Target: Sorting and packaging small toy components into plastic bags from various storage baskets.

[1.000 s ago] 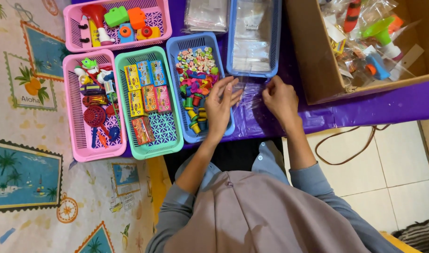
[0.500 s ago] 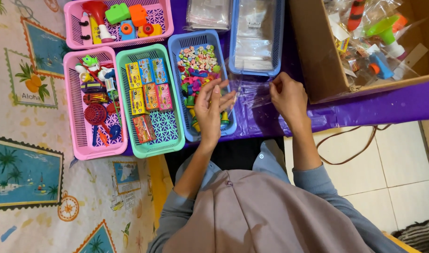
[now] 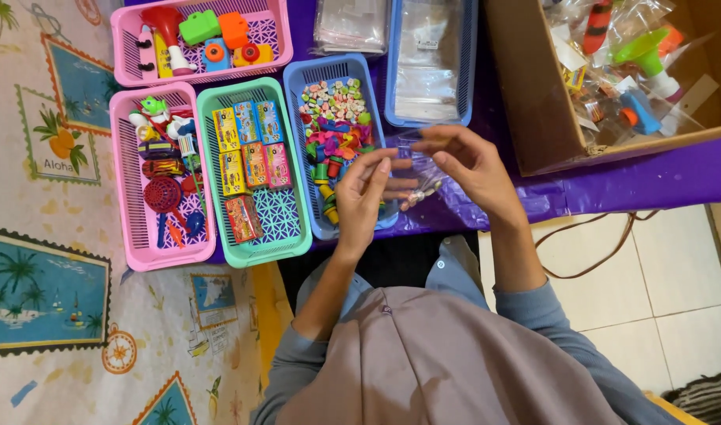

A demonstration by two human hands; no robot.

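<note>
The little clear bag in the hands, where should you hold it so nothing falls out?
Hold the clear bag by its top edge, coming from above with a hand at each upper corner, as the left hand and right hand seem to do. It is thin and floppy, and the small pieces sit low inside, so holding it lower might tip them out.

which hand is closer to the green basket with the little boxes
Left. The left hand hovers over the blue basket right beside the green basket; the right hand is farther off, over the purple cloth.

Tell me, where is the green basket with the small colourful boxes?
In the head view, the green basket lies left of the hands, between a pink basket and a blue basket.
</note>
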